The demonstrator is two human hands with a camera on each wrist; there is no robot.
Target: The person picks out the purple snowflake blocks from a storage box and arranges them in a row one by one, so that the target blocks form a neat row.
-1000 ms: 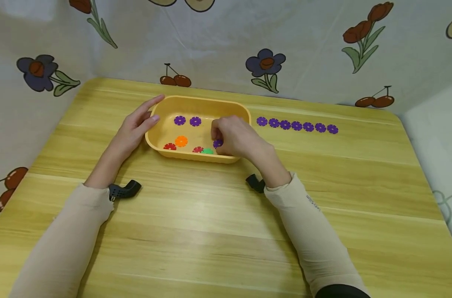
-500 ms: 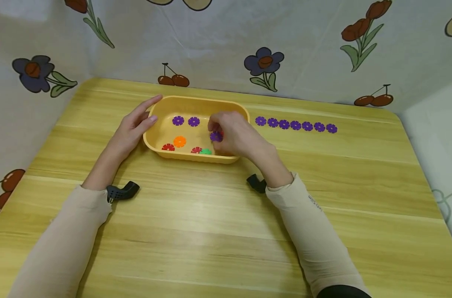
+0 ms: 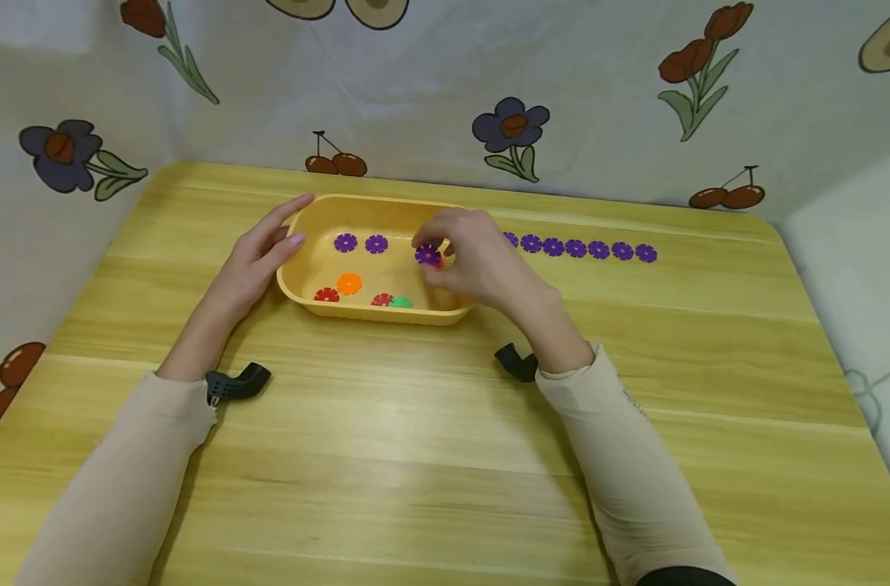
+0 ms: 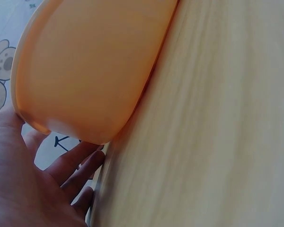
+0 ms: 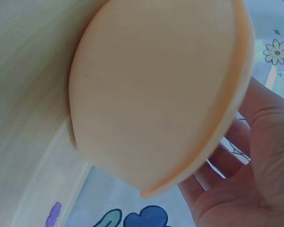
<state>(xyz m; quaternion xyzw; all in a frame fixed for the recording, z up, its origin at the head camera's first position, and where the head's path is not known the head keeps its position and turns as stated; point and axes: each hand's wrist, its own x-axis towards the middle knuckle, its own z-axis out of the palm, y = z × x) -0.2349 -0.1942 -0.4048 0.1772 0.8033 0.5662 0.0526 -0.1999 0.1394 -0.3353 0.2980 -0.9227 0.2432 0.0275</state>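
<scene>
In the head view, my right hand is over the right end of a yellow plastic basket, pinching a purple snowflake disc between thumb and fingers. A bit of red shows behind that disc; whether it is held too, I cannot tell. My left hand touches the basket's left end, its thumb and index finger at the rim and the others loosely spread outside, as the left wrist view shows. Inside lie two more purple discs, an orange disc, two red discs and a green disc.
Right of the basket, several purple discs lie in a row on the wooden table. A patterned cloth hangs behind the table's far edge. Black wrist-worn devices sit at both sleeves.
My right hand has lifted slightly up and back with the purple disc, from near the basket's front wall. My left hand has stayed at the basket's left end.
</scene>
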